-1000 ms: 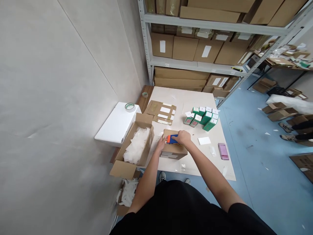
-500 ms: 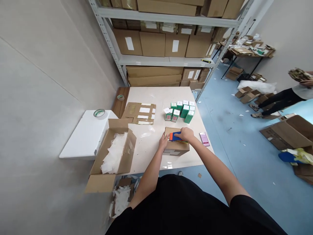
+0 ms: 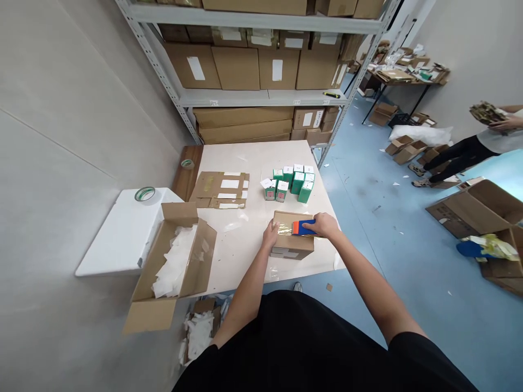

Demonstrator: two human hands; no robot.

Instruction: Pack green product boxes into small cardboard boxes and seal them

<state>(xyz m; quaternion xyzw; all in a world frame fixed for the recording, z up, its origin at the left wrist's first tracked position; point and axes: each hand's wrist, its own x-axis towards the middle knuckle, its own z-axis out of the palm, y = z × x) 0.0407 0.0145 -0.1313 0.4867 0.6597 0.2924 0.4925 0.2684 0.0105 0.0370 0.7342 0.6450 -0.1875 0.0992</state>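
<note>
A closed cardboard box (image 3: 291,247) sits near the front edge of the table. My left hand (image 3: 270,235) grips its left side, fingers bent over the edge. In my right hand (image 3: 324,225) is a blue and orange tape dispenser (image 3: 303,227), held over the right part of the box top. A shiny strip of clear tape (image 3: 285,228) lies across the top between my left hand and the dispenser. Behind the box stand several small green and white boxes (image 3: 298,183), and a flattened piece of cardboard (image 3: 210,187) lies to their left.
An open carton (image 3: 206,267) with white packing sheets stands left, beside a white surface (image 3: 110,234) bearing a tape roll (image 3: 145,194). A metal shelf (image 3: 245,98) full of cartons rises behind the table (image 3: 229,239). At the far right stands another person (image 3: 492,141) near open cartons.
My right hand has drawn the dispenser rightward across the box, and more tape shows on top. My left hand remains at the box's left side. The whole view has shifted slightly.
</note>
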